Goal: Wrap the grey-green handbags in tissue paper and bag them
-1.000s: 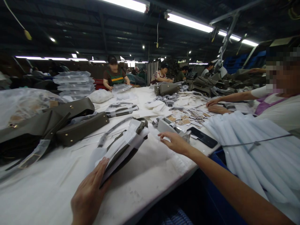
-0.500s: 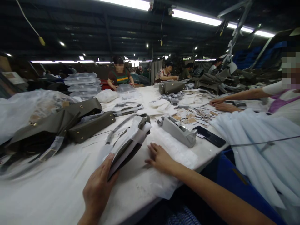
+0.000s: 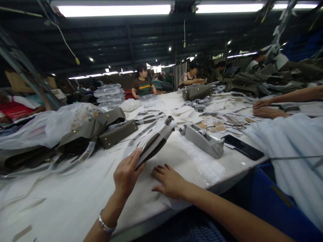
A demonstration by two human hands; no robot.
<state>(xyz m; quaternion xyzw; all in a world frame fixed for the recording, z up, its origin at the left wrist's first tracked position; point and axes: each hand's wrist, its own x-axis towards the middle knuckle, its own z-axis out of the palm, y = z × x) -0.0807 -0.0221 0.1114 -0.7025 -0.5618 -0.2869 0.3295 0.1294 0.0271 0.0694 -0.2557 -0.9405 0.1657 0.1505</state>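
Gripped at its near end in my left hand point(image 3: 127, 171) is an olive-grey handbag point(image 3: 161, 137), folded narrow and partly wrapped in white paper. The handbag leans up and away from me over the white table point(image 3: 83, 201). A strap in pale wrapping runs along its left side. My right hand point(image 3: 169, 181) is beside it, palm down and fingers spread, over thin clear plastic at the table's near edge. Nothing is held in that hand. Beyond it stand a grey tape dispenser point(image 3: 203, 139) and a strip of clear plastic bags point(image 3: 202, 161).
Olive handbags point(image 3: 118, 132) and a large plastic sack point(image 3: 58, 124) lie at left. A phone point(image 3: 243, 147), scattered tags point(image 3: 219, 124) and white foam rolls point(image 3: 290, 144) are at right, above a blue bin point(image 3: 275, 198). A co-worker's hands point(image 3: 267, 109) rest nearby; others work across the table.
The view has swung left, so things sit farther right. My right hand has come closer to the left one and flattened out. The left hand still holds the handbag.
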